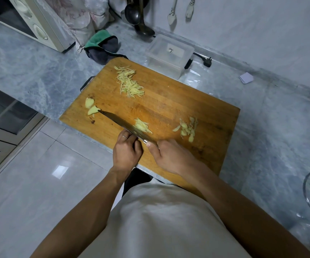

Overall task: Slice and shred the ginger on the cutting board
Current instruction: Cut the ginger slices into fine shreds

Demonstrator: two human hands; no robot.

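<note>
1. Here, the right hand (171, 155) grips the knife (124, 123), fingers curled round its handle.
2. The left hand (127, 151) has bent fingers beside the blade.
3. Ginger shreds (143, 125) lie on the cutting board (178, 101).

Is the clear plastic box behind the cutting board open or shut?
Shut: a flat lid covers the clear plastic box behind the cutting board.

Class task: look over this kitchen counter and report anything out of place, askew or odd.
The cutting board lies askew, and its near corner juts past the counter edge over the floor. A black plug lies loose on the counter behind the clear plastic box, connected to nothing visible. Nothing is spilled; the ginger shreds sit on the board.
</note>
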